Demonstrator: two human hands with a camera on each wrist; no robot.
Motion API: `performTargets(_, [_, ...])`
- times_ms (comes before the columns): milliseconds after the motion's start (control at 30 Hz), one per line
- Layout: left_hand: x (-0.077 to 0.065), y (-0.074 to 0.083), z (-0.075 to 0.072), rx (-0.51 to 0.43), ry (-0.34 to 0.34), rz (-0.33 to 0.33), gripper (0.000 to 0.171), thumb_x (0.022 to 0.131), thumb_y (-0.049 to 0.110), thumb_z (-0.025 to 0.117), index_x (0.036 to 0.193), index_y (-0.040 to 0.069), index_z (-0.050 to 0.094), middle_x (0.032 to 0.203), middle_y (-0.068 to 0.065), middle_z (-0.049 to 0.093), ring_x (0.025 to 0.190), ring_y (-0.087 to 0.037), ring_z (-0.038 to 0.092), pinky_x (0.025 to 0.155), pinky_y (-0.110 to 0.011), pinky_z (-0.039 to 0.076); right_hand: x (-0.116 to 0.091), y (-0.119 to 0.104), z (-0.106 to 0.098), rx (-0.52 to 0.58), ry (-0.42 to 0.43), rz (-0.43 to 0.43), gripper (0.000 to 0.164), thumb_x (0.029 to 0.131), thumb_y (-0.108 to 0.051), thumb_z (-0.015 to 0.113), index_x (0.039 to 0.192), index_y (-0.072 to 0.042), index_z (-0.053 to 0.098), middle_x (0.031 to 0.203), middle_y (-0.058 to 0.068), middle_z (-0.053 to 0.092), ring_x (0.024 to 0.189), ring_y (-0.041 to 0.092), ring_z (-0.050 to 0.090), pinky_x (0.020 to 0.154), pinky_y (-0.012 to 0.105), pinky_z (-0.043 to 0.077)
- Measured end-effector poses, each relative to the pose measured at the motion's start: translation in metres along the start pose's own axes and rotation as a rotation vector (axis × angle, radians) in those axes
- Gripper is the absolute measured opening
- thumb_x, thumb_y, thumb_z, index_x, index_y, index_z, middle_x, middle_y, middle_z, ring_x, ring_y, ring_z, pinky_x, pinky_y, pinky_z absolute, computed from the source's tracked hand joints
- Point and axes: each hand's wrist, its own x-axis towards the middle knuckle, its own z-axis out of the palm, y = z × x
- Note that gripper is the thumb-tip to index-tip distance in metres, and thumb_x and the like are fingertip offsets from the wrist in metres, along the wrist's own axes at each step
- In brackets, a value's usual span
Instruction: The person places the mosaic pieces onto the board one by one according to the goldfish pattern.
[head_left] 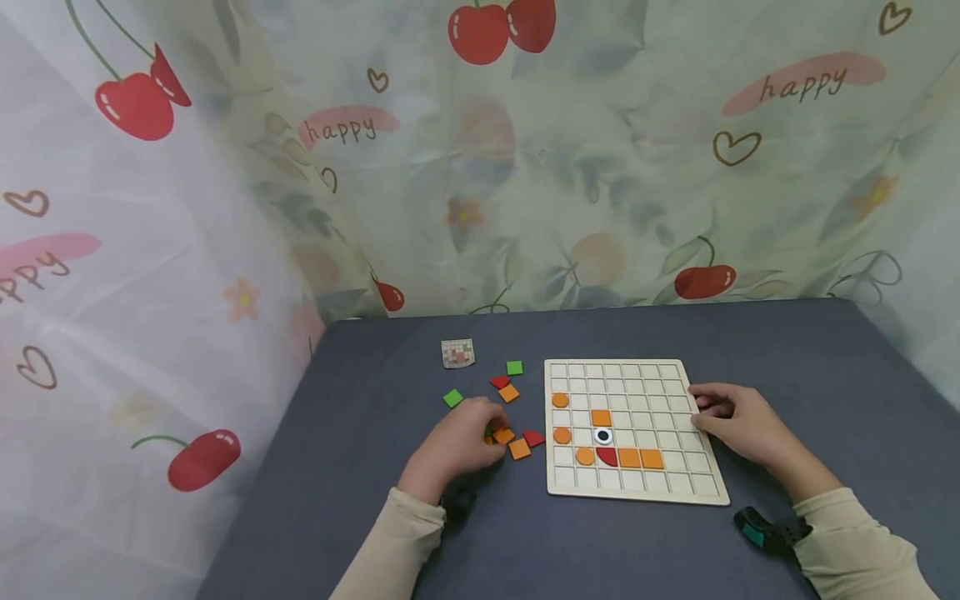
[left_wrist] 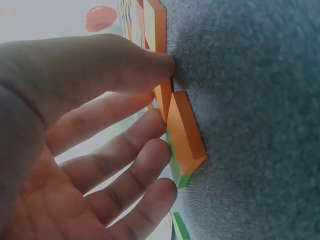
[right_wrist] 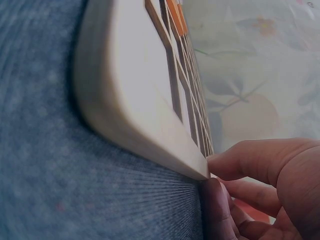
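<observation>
My left hand [head_left: 465,437] is low over a small pile of loose tiles on the left. Its thumb and index finger pinch an orange square tile [left_wrist: 162,100]. Against the fingertips lean another orange square [left_wrist: 185,130] and a green tile [left_wrist: 182,179]. My right hand [head_left: 738,421] holds the right edge of the white gridded board [head_left: 622,487], thumb on top and fingers curled at the side. On the board lie several orange squares [head_left: 630,458], orange round tiles [head_left: 562,436], a red quarter-round tile [head_left: 607,457] and an eye tile [head_left: 603,436].
Left of the board are more loose tiles: a green square [head_left: 514,367], another green one [head_left: 453,398], an orange square [head_left: 520,449] and a red piece [head_left: 534,438]. A small patterned card [head_left: 457,353] lies behind them on the grey table [head_left: 390,358]. Printed curtains [head_left: 525,167] hang behind.
</observation>
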Motion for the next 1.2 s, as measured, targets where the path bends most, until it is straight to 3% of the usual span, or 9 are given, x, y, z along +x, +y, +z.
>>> performTargets(267, [0.001, 0.002, -0.004, -0.022, 0.029, 0.018, 0.025, 0.089, 0.012, 0.082, 0.113, 0.011, 0.080, 0.104, -0.002, 0.070, 0.090, -0.015, 0.061, 0.087, -0.034, 0.058, 0.000, -0.004, 0.000, -0.005, -0.001, 0.003, 0.054, 0.098, -0.013, 0.072, 0.145, 0.010, 0.057, 0.123, 0.024, 0.066, 0.099, 0.022, 0.064, 0.071, 0.022, 0.051])
performTargets(500, [0.010, 0.018, -0.006, -0.061, 0.063, 0.107, 0.023, 0.090, 0.011, 0.080, 0.112, 0.010, 0.079, 0.108, -0.002, 0.071, 0.093, -0.020, 0.066, 0.083, -0.031, 0.058, -0.001, -0.004, -0.002, -0.007, 0.001, 0.004, 0.054, 0.098, -0.012, 0.072, 0.144, 0.010, 0.057, 0.122, 0.023, 0.066, 0.099, 0.022, 0.064, 0.071, 0.022, 0.051])
performTargets(700, [0.022, 0.042, 0.004, -0.070, 0.050, 0.181, 0.020, 0.090, 0.012, 0.080, 0.110, 0.012, 0.078, 0.105, 0.001, 0.068, 0.093, -0.017, 0.064, 0.078, -0.021, 0.054, -0.002, -0.005, 0.000, -0.004, 0.004, -0.003, 0.054, 0.097, -0.011, 0.072, 0.144, 0.010, 0.057, 0.122, 0.023, 0.066, 0.099, 0.022, 0.065, 0.072, 0.022, 0.051])
performTargets(967, [0.045, 0.083, 0.022, -0.077, -0.023, 0.308, 0.022, 0.093, 0.013, 0.078, 0.115, 0.011, 0.078, 0.111, 0.001, 0.073, 0.098, -0.012, 0.064, 0.084, -0.016, 0.052, -0.001, -0.003, 0.001, -0.006, 0.007, -0.003, 0.054, 0.097, -0.012, 0.072, 0.144, 0.011, 0.057, 0.122, 0.024, 0.066, 0.100, 0.023, 0.065, 0.072, 0.023, 0.051])
performTargets(1200, [0.060, 0.108, 0.038, -0.042, -0.071, 0.398, 0.023, 0.090, 0.007, 0.075, 0.112, 0.011, 0.078, 0.109, 0.002, 0.074, 0.095, -0.012, 0.064, 0.081, -0.013, 0.047, 0.000, -0.002, 0.000, 0.002, 0.003, -0.010, 0.054, 0.097, -0.012, 0.072, 0.144, 0.010, 0.057, 0.123, 0.024, 0.066, 0.100, 0.023, 0.064, 0.072, 0.022, 0.052])
